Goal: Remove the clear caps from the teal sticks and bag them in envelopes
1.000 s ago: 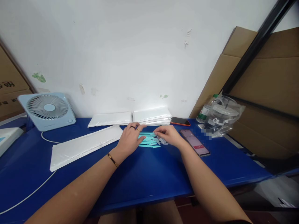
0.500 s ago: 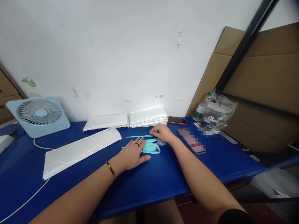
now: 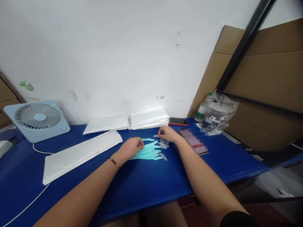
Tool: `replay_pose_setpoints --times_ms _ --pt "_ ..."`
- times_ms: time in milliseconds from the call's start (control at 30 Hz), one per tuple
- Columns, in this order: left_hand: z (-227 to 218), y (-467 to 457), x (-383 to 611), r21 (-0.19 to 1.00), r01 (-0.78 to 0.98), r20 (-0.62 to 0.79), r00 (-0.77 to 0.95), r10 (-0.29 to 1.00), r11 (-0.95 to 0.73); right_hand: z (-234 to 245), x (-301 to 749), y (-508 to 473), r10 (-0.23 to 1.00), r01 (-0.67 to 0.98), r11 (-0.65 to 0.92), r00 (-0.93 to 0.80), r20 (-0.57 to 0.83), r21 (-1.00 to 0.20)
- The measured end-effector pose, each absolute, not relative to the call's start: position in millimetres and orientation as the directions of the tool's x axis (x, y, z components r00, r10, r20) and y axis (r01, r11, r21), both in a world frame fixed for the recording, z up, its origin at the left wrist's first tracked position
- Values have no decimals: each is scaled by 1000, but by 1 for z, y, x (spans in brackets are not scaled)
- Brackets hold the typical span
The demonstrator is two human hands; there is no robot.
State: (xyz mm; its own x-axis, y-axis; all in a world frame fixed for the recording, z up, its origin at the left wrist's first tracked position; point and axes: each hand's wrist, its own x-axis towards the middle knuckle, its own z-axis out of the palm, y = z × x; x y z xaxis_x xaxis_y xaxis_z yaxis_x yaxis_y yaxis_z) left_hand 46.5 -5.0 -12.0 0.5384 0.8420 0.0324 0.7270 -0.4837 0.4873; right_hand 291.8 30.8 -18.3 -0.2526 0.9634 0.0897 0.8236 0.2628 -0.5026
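Several slim turquoise eyebrow razors (image 3: 148, 153) lie fanned in a pile on the blue tabletop. My left hand (image 3: 129, 148) is at the pile's left side, fingers curled and closed around the handle end of one razor (image 3: 148, 139). Its fingertips are partly hidden behind the hand. Just right of the pile, my right hand (image 3: 167, 133) has thumb and fingers pinched on a small translucent blade cap (image 3: 156, 136). More loose translucent caps (image 3: 163, 145) lie under and beside the right hand, and one cap (image 3: 163, 156) rests at the pile's lower right.
Behind the pile are stacked white padded mailers (image 3: 149, 119); a long mailer (image 3: 82, 154) lies to the left. A blue fan (image 3: 39, 118) stands far left with its cable. On the right are a lit phone (image 3: 193, 142), an orange-edged phone (image 3: 178, 121), a bottle (image 3: 201, 112) and a bagged cup (image 3: 219, 115).
My left hand went from lying flat on the razors to curled fingers at their left. My right hand shifted slightly right, off the razor's tip, to a cap. More of the pile shows.
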Motion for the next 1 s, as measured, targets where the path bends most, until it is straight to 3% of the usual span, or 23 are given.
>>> replay_pose_setpoints --times_ms 167,367,567,700,1000 --pt "-18 5 43 584 720 -49 493 869 -375 -8 295 23 965 786 264 -219 148 -559" --pt "-15 6 36 718 618 -5 465 885 -320 9 306 9 945 558 306 -274 177 -771" --pt "-22 13 27 788 547 29 425 905 -282 10 306 7 948 346 272 -258 188 -898" --pt "-26 15 24 845 476 34 407 913 -243 8 306 6 950 267 252 -251 185 -930" --pt "-19 8 20 913 378 -21 416 909 -152 9 300 3 941 326 266 -292 171 -907"
